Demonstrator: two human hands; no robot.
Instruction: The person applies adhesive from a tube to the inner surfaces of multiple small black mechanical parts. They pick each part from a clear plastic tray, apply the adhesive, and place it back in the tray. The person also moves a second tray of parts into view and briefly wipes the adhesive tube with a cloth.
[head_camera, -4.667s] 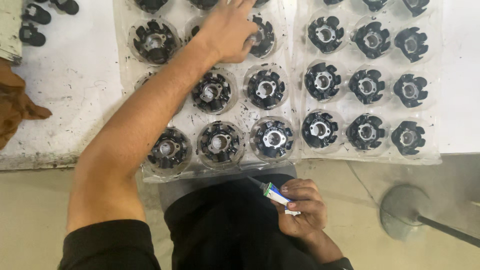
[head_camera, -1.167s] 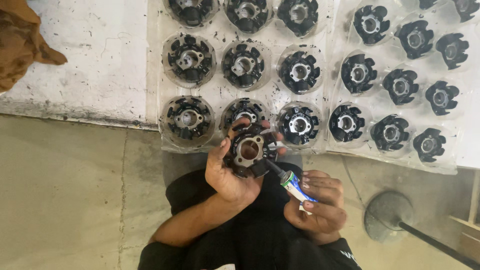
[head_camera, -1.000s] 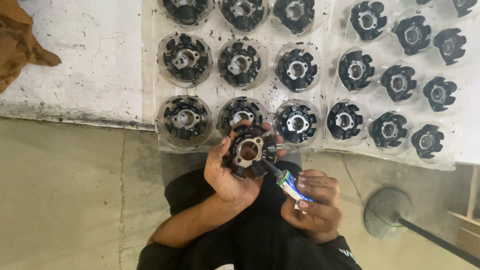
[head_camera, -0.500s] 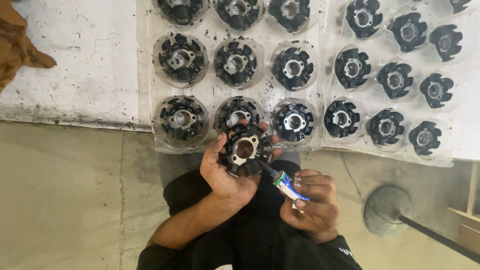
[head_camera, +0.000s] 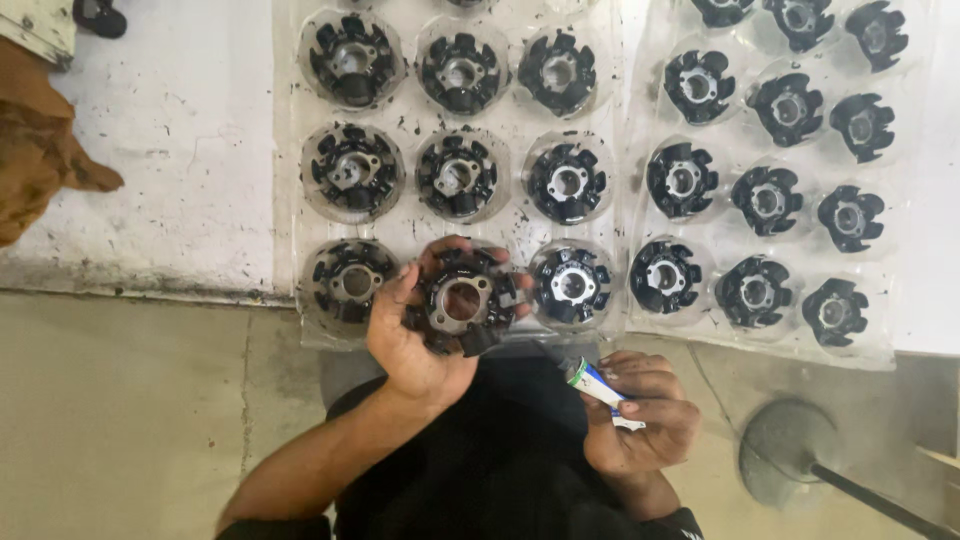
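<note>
My left hand (head_camera: 415, 335) grips a round black stator-like part (head_camera: 462, 300) with a metal centre hole, holding it over the near edge of the left clear plastic tray (head_camera: 300, 215). My right hand (head_camera: 640, 425) sits lower right, above my dark lap, shut on a small glue-like tube (head_camera: 600, 388) with a green cap end pointing up-left toward the part. The tube tip is apart from the part.
Two clear blister trays, the second tray (head_camera: 900, 345) on the right, hold several similar black parts on a white worn table (head_camera: 190, 170). A brown object (head_camera: 40, 165) lies at the left. A round grey stand base (head_camera: 790, 465) rests on the floor at lower right.
Earlier my left hand reached far across the tray; it then held a part near my lap with the tube tip against it. Now the tube has drawn back, away from the part.
</note>
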